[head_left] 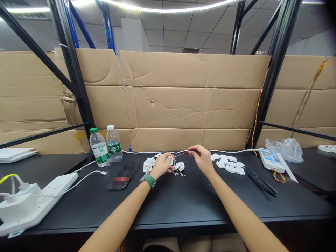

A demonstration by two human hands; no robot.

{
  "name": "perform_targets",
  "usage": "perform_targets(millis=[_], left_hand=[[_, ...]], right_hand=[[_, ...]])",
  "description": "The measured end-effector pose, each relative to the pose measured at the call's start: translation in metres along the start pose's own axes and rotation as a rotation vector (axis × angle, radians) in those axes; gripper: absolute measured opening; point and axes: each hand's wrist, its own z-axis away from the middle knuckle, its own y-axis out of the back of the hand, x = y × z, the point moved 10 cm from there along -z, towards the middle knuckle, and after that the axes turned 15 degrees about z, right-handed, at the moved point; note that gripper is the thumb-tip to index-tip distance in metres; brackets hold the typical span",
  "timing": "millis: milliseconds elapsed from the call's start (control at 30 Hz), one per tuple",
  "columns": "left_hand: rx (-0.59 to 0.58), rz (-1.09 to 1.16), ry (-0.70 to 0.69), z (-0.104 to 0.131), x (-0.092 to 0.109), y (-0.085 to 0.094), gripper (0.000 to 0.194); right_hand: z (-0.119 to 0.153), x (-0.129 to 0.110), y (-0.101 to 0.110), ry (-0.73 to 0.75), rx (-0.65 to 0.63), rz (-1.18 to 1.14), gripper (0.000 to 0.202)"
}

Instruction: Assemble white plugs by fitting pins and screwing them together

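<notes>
I have a wide lane over the front middle of the table, between my forearms. Higher up, the thin tool crosses the gap between my left hand and right hand. Left of that, the white parts, phone and two bottles stand in my way; farther out, the power strip. On the right, the white pads, glasses and white device block me. Cardboard walls the back.
</notes>
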Motion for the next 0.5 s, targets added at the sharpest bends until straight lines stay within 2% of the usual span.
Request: perform_targets(millis=[200, 500], left_hand=[[-0.004, 0.001, -0.015, 0.0, 0.002, -0.001, 0.031], [0.038, -0.064, -0.072, -0.002, 0.001, 0.004, 0.029]], right_hand=[[0.0, -0.004, -0.001, 0.046, -0.008, 0.023, 0.011], [0.004, -0.031, 0.0, 0.243, -0.044, 0.153, 0.017]])
